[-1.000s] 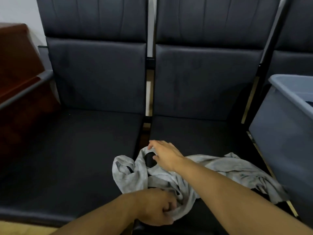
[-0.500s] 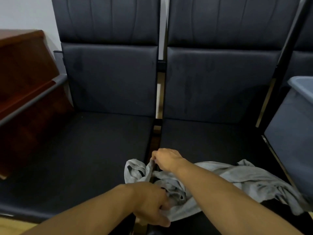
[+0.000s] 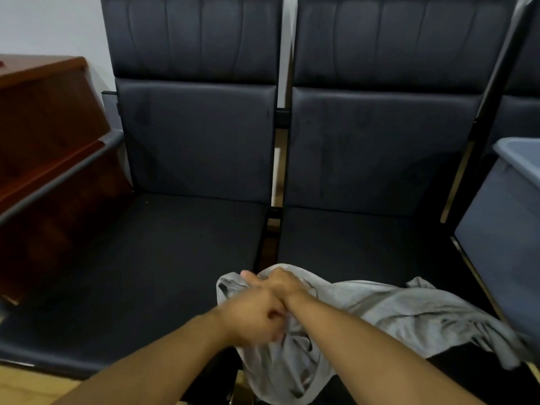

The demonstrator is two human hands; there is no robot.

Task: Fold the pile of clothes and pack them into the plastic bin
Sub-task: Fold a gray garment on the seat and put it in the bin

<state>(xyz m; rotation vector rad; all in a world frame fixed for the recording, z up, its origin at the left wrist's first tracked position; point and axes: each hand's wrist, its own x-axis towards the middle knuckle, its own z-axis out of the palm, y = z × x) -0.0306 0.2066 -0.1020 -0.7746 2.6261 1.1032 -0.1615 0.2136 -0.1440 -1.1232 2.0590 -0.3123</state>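
left hand (image 3: 253, 315) has risen beside right hand (image 3: 282, 283); each grip pinching the grey garment (image 3: 409, 314).

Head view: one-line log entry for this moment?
stage: folding | item: grey garment on seat | left hand: gripping cloth | right hand: gripping cloth | bin: right, garment outside

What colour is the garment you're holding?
Plain light grey garment, no visible pattern, seen in the head view; both the left hand and right hand grip it.
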